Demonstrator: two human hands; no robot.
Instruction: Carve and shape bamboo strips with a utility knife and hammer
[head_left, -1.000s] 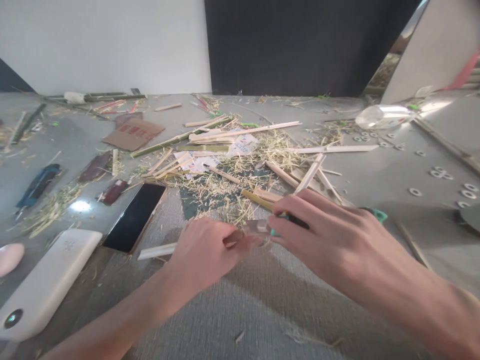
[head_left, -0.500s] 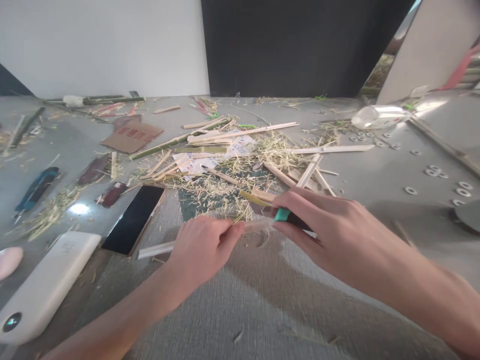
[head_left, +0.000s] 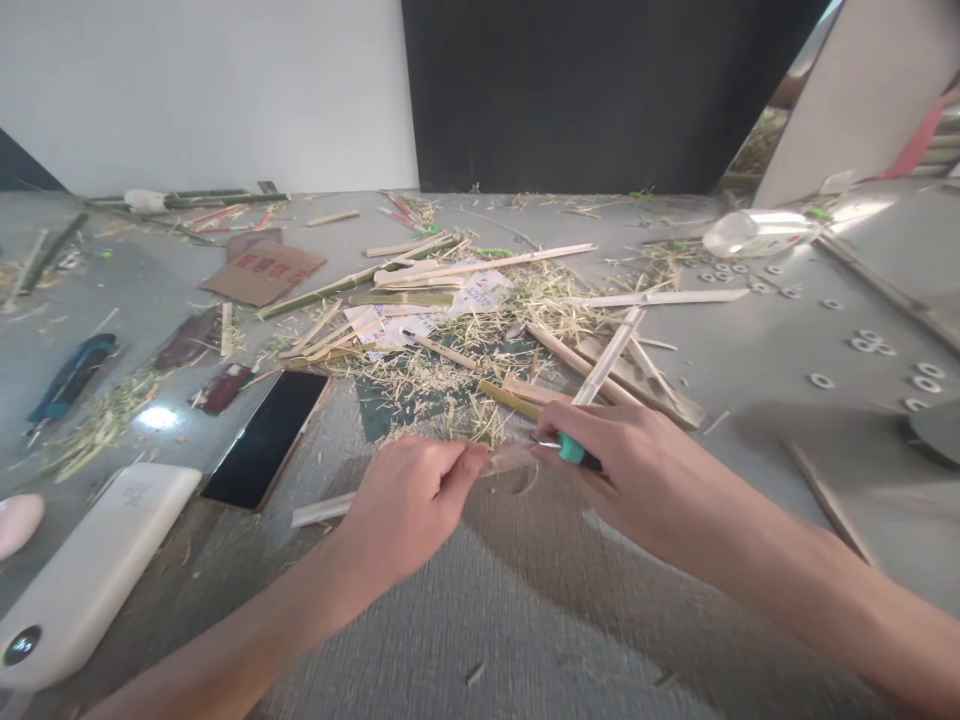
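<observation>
Closed around a pale bamboo strip (head_left: 324, 509) is my left hand (head_left: 416, 490); one end sticks out to its left and the other reaches toward my right hand (head_left: 607, 450). That hand grips a small knife (head_left: 571, 449) with a teal and black handle, its blade pointing left beside the strip. Behind both hands, shavings (head_left: 420, 385) and several split bamboo pieces lie over a dark green mat (head_left: 375, 408). A yellowish bamboo piece (head_left: 510, 400) lies just behind my right hand.
On the left are a phone (head_left: 266, 440), a white power bank (head_left: 97, 570), a blue and black tool (head_left: 73, 385) and brown cardboard (head_left: 264, 270). At right lie a clear bottle (head_left: 757, 235), several washers (head_left: 821, 381) and a dark round object (head_left: 934, 430). Panels stand behind.
My right hand has shifted slightly, with the knife handle now tilted differently and its blade closer to the strip. The strip's left end has moved a little to the right with my left hand.
</observation>
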